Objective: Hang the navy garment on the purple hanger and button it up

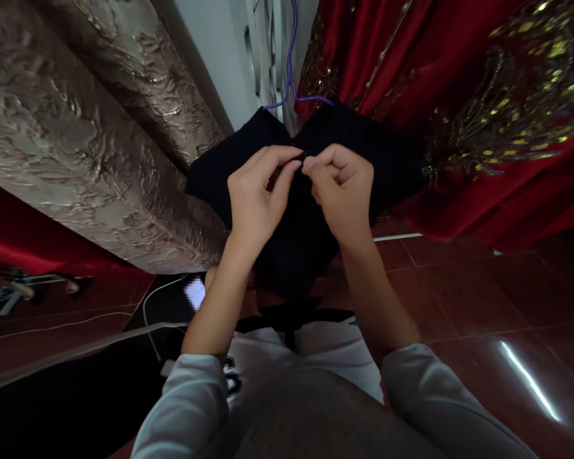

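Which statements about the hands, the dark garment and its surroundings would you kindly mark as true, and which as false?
1. The dark garment is on a purple hanger. True.
2. The fingertips of the left hand and right hand are close together at the garment's front. True.
3. The fabric at the picture's right is plain white. False: it is red fabric with gold sequins.
4. The floor is pale wood. False: it is reddish tile.
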The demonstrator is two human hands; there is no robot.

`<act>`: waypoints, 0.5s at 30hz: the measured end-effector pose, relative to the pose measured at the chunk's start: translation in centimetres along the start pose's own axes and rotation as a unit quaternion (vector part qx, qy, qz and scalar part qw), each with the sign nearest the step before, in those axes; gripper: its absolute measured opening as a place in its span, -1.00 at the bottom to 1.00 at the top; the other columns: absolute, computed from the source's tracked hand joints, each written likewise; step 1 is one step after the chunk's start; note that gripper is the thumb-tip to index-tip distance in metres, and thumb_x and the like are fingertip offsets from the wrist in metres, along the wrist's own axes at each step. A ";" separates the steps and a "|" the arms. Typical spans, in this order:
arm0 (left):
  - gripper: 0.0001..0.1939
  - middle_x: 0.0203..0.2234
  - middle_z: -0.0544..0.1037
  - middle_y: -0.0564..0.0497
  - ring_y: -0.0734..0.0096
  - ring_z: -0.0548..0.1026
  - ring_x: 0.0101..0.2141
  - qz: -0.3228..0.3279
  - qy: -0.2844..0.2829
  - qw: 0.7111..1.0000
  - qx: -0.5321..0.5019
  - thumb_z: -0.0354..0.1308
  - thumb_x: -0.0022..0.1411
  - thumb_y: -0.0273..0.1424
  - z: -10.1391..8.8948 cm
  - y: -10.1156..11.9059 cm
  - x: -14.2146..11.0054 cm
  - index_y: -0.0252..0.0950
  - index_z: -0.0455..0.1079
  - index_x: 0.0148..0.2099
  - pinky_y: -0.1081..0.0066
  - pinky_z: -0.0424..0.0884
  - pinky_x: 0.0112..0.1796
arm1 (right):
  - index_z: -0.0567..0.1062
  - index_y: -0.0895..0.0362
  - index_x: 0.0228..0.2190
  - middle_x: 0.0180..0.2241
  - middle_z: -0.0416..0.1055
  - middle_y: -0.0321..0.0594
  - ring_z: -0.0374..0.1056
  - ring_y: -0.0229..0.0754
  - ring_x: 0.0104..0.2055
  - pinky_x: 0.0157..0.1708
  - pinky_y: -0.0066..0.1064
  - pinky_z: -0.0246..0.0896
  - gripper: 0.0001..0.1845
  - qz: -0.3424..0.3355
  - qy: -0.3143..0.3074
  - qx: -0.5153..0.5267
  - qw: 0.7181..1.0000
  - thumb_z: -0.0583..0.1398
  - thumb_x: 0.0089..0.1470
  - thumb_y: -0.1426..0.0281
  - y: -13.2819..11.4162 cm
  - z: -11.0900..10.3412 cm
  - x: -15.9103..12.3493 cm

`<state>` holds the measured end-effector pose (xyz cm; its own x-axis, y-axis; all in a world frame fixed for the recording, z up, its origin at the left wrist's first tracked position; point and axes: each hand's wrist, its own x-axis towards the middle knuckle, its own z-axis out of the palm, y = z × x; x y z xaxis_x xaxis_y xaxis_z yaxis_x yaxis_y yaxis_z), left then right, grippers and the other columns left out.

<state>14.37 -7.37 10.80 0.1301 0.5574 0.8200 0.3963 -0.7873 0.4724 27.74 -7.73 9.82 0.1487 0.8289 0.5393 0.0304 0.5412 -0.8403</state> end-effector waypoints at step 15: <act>-0.75 -0.35 0.46 0.05 0.42 0.50 -0.19 -0.224 0.315 0.920 -0.061 0.11 0.44 -0.22 -5.5 -18.1 -1.2 -0.28 0.33 -0.24 0.42 0.40 -0.04 | 0.25 0.10 -0.60 -0.71 0.14 -0.43 0.02 -0.38 -0.62 -0.51 -0.42 -0.08 -0.70 0.131 -0.083 -0.088 0.984 0.19 0.09 0.34 5.7 3.7 -5.3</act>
<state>2.03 4.76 3.09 -0.5900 0.5999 0.5404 0.1724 -0.5603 0.8102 23.50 -8.50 2.41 0.0112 0.9565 0.2917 0.1848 0.2847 -0.9406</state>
